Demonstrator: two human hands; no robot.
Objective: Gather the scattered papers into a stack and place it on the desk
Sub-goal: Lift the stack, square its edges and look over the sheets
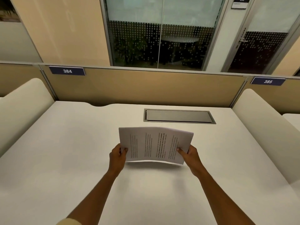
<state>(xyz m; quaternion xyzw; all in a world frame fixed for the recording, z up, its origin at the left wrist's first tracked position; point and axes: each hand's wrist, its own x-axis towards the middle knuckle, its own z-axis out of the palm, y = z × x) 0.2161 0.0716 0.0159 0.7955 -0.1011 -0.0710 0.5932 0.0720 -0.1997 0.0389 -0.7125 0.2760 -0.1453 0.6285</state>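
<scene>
- The stack of papers [155,146] is in the air above the white desk [65,151], bowed upward, printed side facing you.
- Your left hand [117,157] pinches its left edge.
- Your right hand [189,155] pinches its right edge.

Warm, even indoor light; wide-angle view, slightly soft.
You get a diffuse overhead glow on the table [65,159], with only a faint soft shadow under the papers [155,145]. No hard glare. Printed text on them is blurred, unreadable. Straight edges bow toward the frame borders. The glass partition [162,38] behind is dark, with dim reflections.
</scene>
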